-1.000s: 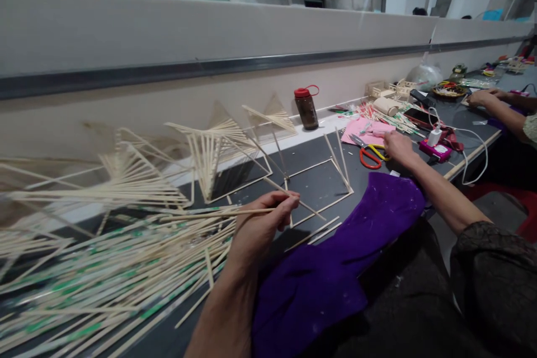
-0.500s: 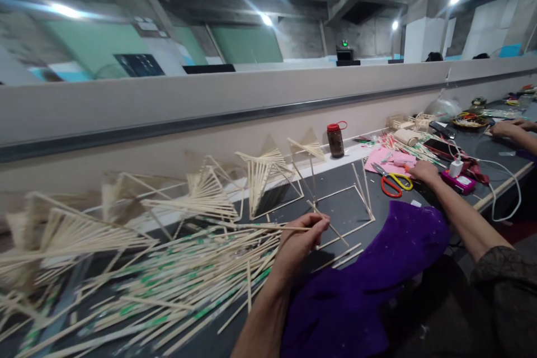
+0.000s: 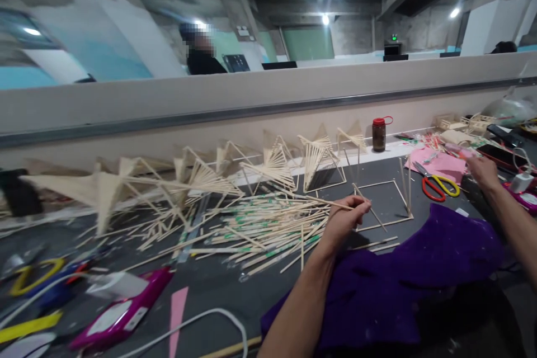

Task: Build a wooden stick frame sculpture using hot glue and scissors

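My left hand (image 3: 348, 217) is closed on thin wooden sticks (image 3: 329, 201). One points left over a pile of loose sticks (image 3: 268, 224); another slants between the fingertips toward the table. Just beyond lies a square stick frame (image 3: 380, 183) with a few uprights at its corners. My right hand (image 3: 482, 170) is at the edge of a pink cloth (image 3: 440, 166), fingers curled down by a small pinkish item I cannot make out. Scissors (image 3: 440, 187) with red and yellow handles lie left of it. Twisted stick models (image 3: 316, 159) stand along the wall.
A brown bottle (image 3: 378, 137) with a red lid stands by the wall. Purple cloth (image 3: 377, 291) covers the near edge. At front left are a magenta device (image 3: 121, 310), a white cable (image 3: 201, 316) and yellow-handled scissors (image 3: 36, 277). A person (image 3: 201, 53) is beyond the partition.
The view has swung left, so everything sits further right and the front-left tools show. Left hand still holds the sticks; the right hand stays by the pink cloth.
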Available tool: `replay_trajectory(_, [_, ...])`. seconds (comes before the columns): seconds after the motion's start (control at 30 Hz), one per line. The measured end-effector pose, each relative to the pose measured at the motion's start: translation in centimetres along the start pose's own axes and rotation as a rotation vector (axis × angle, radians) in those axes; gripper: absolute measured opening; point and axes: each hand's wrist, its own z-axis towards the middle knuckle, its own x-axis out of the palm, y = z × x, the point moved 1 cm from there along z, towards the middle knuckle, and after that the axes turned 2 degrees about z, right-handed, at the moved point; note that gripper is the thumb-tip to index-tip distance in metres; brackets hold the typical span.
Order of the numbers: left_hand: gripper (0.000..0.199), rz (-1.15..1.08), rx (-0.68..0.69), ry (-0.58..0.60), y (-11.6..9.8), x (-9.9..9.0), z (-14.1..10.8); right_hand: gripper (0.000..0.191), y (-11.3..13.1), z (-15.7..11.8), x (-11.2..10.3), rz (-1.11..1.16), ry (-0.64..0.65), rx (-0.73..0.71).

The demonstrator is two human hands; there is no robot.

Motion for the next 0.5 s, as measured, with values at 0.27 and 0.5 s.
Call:
replay_trajectory(0.27, [0.050, -0.326, -0.026, -0.112, 0.0, -1.3, 0.6, 0.012, 3.4, -4.7, -2.4, 0.761, 0.026, -0.020])
replay_trajectory(0.5, [0.051, -0.361, 0.005, -0.073, -0.5, -1.3, 0.6, 0.027, 7.3, -13.7, -5.9, 1.191, 0.496, -0.262])
